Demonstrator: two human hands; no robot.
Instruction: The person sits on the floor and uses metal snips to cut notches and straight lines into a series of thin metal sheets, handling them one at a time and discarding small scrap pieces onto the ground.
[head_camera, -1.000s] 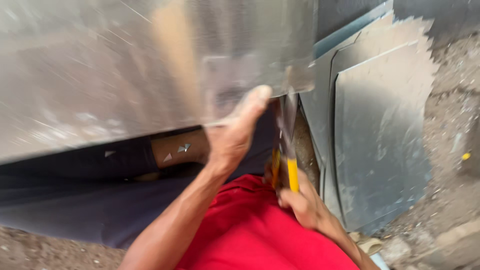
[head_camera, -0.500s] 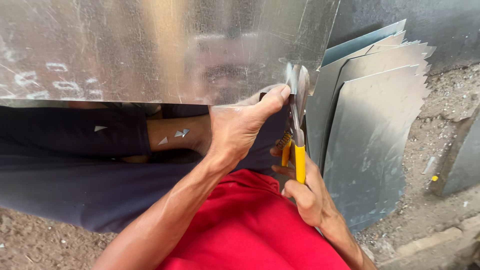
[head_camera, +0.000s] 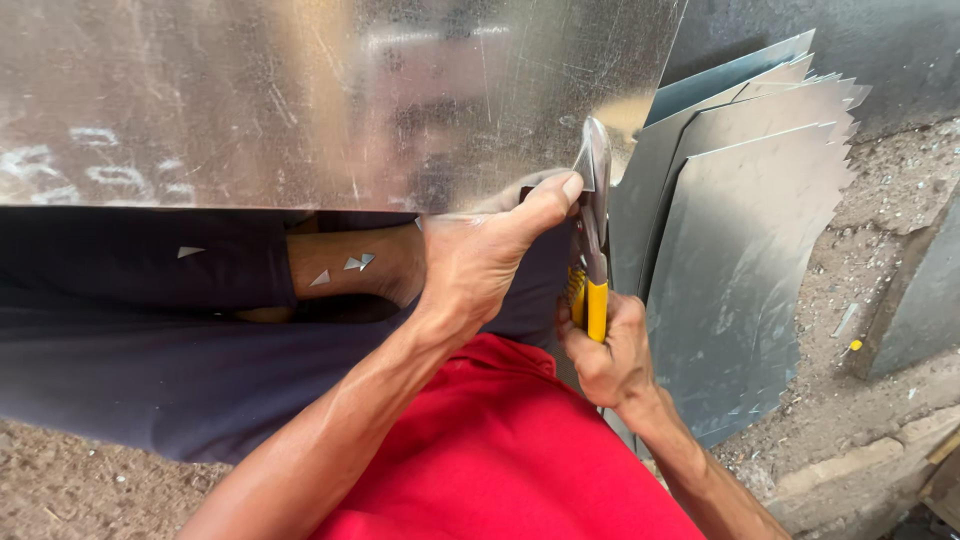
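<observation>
Galvanised sheet metal (head_camera: 300, 100) lay across our lap; our left hand (head_camera: 480, 265) pinched its lower edge while our right hand (head_camera: 610, 355) gripped yellow-handled tin snips (head_camera: 594, 230), blades at that edge, beside stacked cut sheets (head_camera: 750, 260).

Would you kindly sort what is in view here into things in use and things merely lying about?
In use:
- left hand gripping the large shiny metal sheet
- right hand holding the yellow-handled snips at its edge

Lying about:
- stack of cut grey sheets leaning at the right
- small metal offcuts on the leg
</observation>
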